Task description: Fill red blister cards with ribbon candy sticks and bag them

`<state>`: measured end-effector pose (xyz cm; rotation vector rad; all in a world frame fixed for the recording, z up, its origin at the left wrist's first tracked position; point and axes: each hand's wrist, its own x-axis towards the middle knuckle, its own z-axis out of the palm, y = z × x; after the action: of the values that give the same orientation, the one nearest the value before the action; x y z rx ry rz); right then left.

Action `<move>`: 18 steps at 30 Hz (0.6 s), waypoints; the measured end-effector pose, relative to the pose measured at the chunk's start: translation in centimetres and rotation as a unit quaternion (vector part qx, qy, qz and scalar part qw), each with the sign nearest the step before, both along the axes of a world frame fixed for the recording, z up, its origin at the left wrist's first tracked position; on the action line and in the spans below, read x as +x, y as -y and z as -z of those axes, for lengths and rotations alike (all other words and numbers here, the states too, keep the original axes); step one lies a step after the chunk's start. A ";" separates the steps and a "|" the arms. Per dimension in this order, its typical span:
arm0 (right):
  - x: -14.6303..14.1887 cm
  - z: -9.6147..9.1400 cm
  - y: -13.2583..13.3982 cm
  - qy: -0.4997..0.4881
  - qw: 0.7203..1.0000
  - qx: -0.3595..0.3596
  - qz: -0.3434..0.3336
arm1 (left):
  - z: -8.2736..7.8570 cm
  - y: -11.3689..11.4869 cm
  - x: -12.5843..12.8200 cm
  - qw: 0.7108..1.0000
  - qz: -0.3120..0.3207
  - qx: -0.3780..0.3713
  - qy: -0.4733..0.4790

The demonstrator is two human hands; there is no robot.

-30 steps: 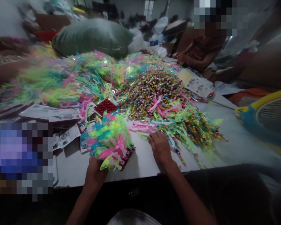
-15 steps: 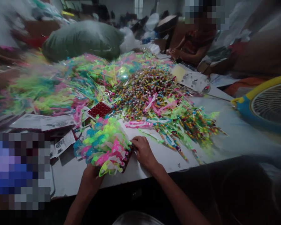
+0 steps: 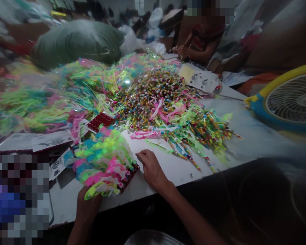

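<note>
My left hand point(image 3: 88, 204) grips a dark red card point(image 3: 129, 178) from below, its fingers mostly hidden. Rows of limp plastic pieces point(image 3: 104, 160) in green, pink, blue and white cover this card, with small round tips along its right edge. My right hand point(image 3: 151, 168) hovers just right of the card, slightly apart from it, thumb and forefinger pinched together. Whatever may be between those fingertips is too small to make out. Beyond the right hand lie loose bead-patterned sticks with coloured plastic strips point(image 3: 181, 146) on the white table point(image 3: 165, 173).
A large heap of bead-patterned sticks point(image 3: 148, 92) stands mid-table, with a pile of coloured plastic strips point(image 3: 40, 105) to its left. Another red card point(image 3: 100, 121) and printed cards point(image 3: 51, 139) lie nearby. At right is a yellow-blue fan point(image 3: 295, 98). A person point(image 3: 201, 41) sits across.
My right hand has drawn slightly away from the card's edge. My left hand and the card have shifted left and a little down. The whole view has turned a little.
</note>
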<state>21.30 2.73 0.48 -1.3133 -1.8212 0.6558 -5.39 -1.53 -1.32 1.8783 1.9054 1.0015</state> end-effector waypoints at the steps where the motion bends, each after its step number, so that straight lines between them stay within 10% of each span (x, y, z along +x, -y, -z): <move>1: 0.0 -0.4 0.2 -0.006 1.000 -0.003 -0.010 | -0.2 0.0 0.1 1.000 -0.013 -0.016 0.001; 8: 0.8 -3.5 -0.5 -0.243 0.934 -0.130 -0.229 | -1.4 -1.1 1.0 1.000 0.024 -0.007 0.013; 18: -0.4 -3.2 -3.2 -0.327 0.908 -0.168 -0.202 | -3.2 -4.6 3.7 0.989 0.082 -0.053 0.107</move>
<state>20.87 5.92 3.72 -0.7560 -1.4450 1.4894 -1.68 3.04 1.90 1.7566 1.6227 0.9850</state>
